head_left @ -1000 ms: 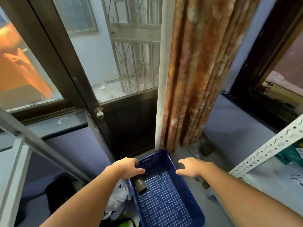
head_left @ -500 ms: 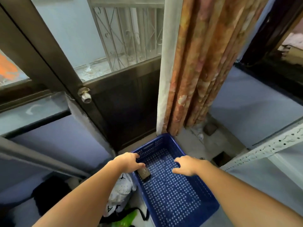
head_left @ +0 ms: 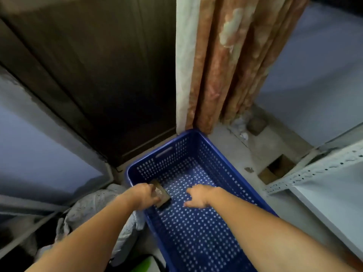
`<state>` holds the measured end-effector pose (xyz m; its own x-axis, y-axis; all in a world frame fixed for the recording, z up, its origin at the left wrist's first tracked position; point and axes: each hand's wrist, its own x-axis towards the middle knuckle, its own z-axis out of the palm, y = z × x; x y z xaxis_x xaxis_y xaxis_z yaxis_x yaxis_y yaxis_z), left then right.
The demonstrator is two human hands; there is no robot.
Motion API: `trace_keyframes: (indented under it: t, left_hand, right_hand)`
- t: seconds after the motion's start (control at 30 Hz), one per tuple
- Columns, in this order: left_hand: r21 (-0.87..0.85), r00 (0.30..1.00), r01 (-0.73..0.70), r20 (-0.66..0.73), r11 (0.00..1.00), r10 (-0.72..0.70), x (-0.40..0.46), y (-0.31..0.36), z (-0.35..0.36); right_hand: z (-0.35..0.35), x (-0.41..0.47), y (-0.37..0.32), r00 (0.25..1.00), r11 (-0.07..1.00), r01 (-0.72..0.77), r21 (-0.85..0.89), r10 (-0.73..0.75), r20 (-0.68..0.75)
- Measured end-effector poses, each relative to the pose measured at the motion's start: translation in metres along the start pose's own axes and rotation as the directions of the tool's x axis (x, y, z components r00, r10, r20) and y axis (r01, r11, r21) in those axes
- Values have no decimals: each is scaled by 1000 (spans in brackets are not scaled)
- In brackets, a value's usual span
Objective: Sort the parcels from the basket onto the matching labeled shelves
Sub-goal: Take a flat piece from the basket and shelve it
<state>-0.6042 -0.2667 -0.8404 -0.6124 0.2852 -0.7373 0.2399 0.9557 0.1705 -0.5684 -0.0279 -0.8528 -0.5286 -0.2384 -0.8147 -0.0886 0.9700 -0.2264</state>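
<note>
A blue perforated plastic basket (head_left: pixel 222 160) stands on the floor in front of me. One small dark parcel (head_left: pixel 162 195) with a shiny wrapped top lies against the basket's left wall. My left hand (head_left: pixel 144 195) reaches over the left rim and its fingers curl onto the parcel's left side. My right hand (head_left: pixel 197 196) hovers inside the basket just right of the parcel, fingers loosely bent, holding nothing. The rest of the basket floor is bare.
A white metal shelf (head_left: pixel 318 173) with a perforated edge stands at the right. A dark door (head_left: pixel 98 85) and a patterned curtain (head_left: pixel 231 61) rise behind the basket. White cloth bags (head_left: pixel 94 209) lie on the floor left of the basket.
My head has tilted down and closer to the basket. Both hands have dropped lower into it, and my left hand has come onto the parcel.
</note>
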Motion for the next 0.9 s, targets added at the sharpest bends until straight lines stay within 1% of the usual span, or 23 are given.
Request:
trace_keyframes:
  t: [0.17,0.27,0.37,0.47,0.5,0.57,0.63,0.7,0.73,0.8,0.9]
  left_hand:
    - [102,1000,-16,17,995,14,96,-20,47]
    - [149,999,7,37,989,-12,145,-30,62]
    - [157,996,37,74,987,-49,194,-39,74]
    - [179,986,76,136,981,-101,233,-49,72]
    - [193,984,82,140,978,-111,253,-58,71]
    - [205,986,73,129,976,-101,317,-89,80]
    - [249,984,70,139,966,-107,343,-92,86]
    - [297,974,89,172,951,-145,327,-75,87]
    - [341,967,92,194,935,-166,319,-68,89]
    - [397,954,91,229,913,-195,316,-65,93]
    - [417,946,84,252,905,-204,320,-65,95]
  right_hand:
    - [52,93,21,1000,1000,8,-15,-9,-12]
    - [78,144,30,999,1000,-10,15,10,-35]
    - [101,192,36,1000,999,-3,53,5,-28]
    - [126,231,39,1000,989,-24,147,25,-6]
    - [134,242,39,999,981,-29,192,33,-18]
    - [146,261,34,996,953,-51,298,72,-57]
    - [157,275,25,987,887,-78,455,132,-88]
    - [163,289,15,974,784,-95,614,201,-106]
    - [165,295,10,967,724,-113,680,238,-93]
    - [170,307,4,957,628,-150,763,287,-48]
    - [177,313,-2,957,520,-151,841,290,-8]
